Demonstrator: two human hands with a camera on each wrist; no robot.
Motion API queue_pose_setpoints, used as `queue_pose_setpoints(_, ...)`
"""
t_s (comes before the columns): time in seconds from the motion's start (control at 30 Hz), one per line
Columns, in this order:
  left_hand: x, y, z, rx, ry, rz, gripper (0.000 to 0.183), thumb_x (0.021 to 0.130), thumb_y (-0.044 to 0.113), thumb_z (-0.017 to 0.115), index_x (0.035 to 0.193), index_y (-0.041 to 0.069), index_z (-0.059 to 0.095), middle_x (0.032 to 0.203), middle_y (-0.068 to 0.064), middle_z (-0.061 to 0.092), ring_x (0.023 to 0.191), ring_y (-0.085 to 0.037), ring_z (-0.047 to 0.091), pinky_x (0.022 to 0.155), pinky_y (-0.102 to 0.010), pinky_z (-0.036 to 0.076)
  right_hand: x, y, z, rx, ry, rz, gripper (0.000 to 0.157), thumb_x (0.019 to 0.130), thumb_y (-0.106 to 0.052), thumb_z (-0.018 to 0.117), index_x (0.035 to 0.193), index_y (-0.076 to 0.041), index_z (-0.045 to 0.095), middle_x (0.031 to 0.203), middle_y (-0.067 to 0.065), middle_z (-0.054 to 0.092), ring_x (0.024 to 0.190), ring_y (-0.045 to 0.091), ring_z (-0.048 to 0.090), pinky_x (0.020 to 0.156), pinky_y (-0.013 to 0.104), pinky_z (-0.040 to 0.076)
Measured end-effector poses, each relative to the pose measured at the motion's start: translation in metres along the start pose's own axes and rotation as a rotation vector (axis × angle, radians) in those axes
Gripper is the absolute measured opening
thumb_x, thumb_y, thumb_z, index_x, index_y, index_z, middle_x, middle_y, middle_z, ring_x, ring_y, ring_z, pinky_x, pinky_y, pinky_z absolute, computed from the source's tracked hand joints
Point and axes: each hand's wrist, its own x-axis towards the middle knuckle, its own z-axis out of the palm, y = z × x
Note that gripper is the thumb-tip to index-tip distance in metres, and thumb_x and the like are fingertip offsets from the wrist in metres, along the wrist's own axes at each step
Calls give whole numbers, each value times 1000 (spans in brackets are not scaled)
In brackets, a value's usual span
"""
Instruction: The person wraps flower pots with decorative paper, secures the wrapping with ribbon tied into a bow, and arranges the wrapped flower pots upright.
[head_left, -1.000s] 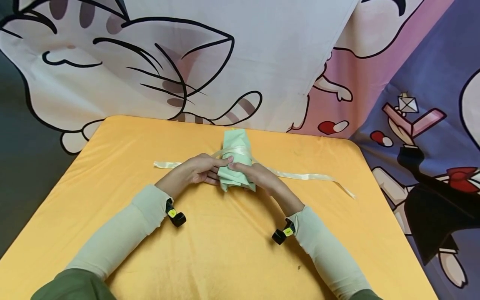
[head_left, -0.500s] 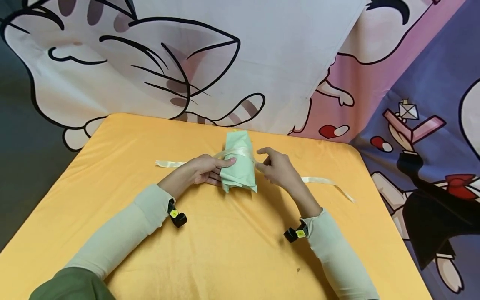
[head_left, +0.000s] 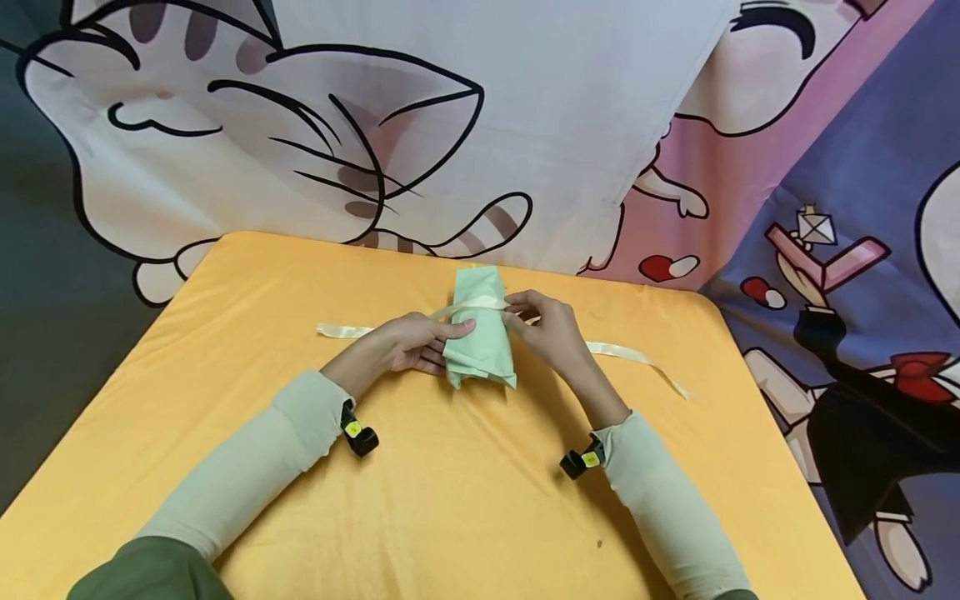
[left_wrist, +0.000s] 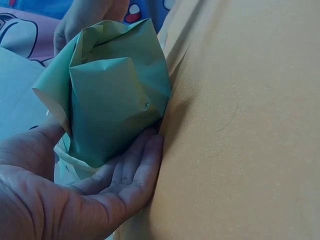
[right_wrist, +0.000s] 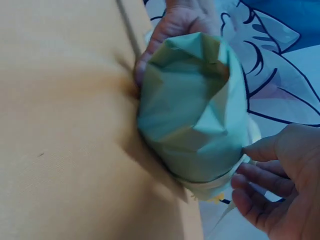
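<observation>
A package wrapped in mint-green paper (head_left: 482, 354) lies on the yellow-covered table, its near end folded in loose creases. A cream satin ribbon (head_left: 482, 302) runs round its far half. My left hand (head_left: 416, 340) holds the package from the left, thumb on top and the other fingers low along its side, as the left wrist view shows. On the right side, my right hand (head_left: 553, 332) pinches the ribbon close against the paper (right_wrist: 190, 115) between thumb and fingertips. The underside of the package is hidden.
One ribbon tail (head_left: 341, 331) stretches left behind my left wrist; the other tail (head_left: 630, 354) trails right past my right wrist. The yellow tablecloth (head_left: 420, 500) reaches a cartoon-printed curtain (head_left: 570, 125) at the back and right.
My right hand has let go of the package's near right side, lifted away, then come back to the ribbon farther up. The right ribbon tail has shifted slightly left. My left hand stays put.
</observation>
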Motion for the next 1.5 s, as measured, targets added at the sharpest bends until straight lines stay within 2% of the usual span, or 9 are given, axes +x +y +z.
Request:
queue_pose_setpoints(0.2, -2, -1, 0, 6, 4, 9, 59, 109, 46, 75, 136, -6, 69, 103, -13, 84, 92, -24, 85, 91, -42, 71, -1, 5, 5, 40, -15, -33, 21, 114, -13, 68, 129, -3, 79, 116, 16, 80, 100, 30, 75, 93, 45, 64)
queue_pose_setpoints(0.47, -4, -2, -2, -6, -6, 8, 56, 110, 45, 75, 135, -5, 70, 101, -12, 84, 91, -23, 85, 91, -42, 71, 1, 11, 7, 316, -142, 64, 36, 122, -21, 49, 139, 4, 68, 120, 23, 67, 114, 43, 64, 106, 57, 54)
queue_pose_setpoints(0.6, -5, -3, -2, -7, -9, 8, 56, 110, 45, 74, 134, -5, 71, 100, -11, 84, 91, -23, 85, 91, -41, 71, 3, 14, 5, 374, -174, 66, 29, 111, -16, 64, 135, 1, 70, 105, 7, 60, 99, 26, 59, 92, 37, 54)
queue_pose_setpoints(0.73, -6, -4, -3, -4, -13, 0, 58, 110, 46, 73, 137, -5, 69, 102, -11, 84, 94, -24, 85, 95, -43, 70, 2, 16, 4, 383, -177, 53, 30, 99, -5, 71, 128, 1, 74, 97, 2, 55, 89, 18, 53, 77, 24, 50)
queue_pose_setpoints(0.93, -6, -4, -4, -11, -13, -5, 58, 111, 45, 73, 139, -6, 68, 103, -12, 85, 98, -25, 85, 103, -48, 68, 1, 18, 5, 283, -145, -20, 19, 110, -10, 70, 126, -3, 78, 117, 14, 72, 101, 28, 70, 81, 24, 58)
queue_pose_setpoints(1.1, -4, -3, -4, -11, -21, -1, 58, 111, 44, 73, 138, -7, 68, 103, -12, 85, 99, -25, 85, 105, -49, 68, 5, 20, 5, 225, -132, -67, 22, 118, -11, 59, 130, -3, 76, 101, 23, 70, 80, 33, 60, 66, 24, 45)
queue_pose_setpoints(1.2, -3, -3, -5, -11, -31, 0, 57, 112, 43, 72, 137, -7, 67, 103, -13, 86, 99, -25, 86, 106, -50, 67, 7, 21, 5, 265, -168, -54, 25, 121, -11, 51, 131, -1, 72, 98, 26, 62, 81, 29, 52, 72, 29, 44)
queue_pose_setpoints(1.37, -1, -2, -3, -11, -42, -6, 54, 112, 43, 71, 136, -5, 67, 102, -12, 85, 99, -25, 85, 110, -51, 65, 9, 20, 8, 352, -233, -17, 26, 123, -17, 43, 120, 2, 60, 116, 17, 52, 105, 27, 47, 92, 39, 41)
queue_pose_setpoints(1.5, 1, -2, -3, -10, -45, -8, 55, 112, 44, 71, 136, -5, 68, 104, -12, 85, 100, -25, 85, 110, -51, 65, 10, 21, 7, 289, -213, -49, 26, 123, -19, 43, 121, -1, 61, 110, 17, 53, 96, 23, 47, 86, 35, 40)
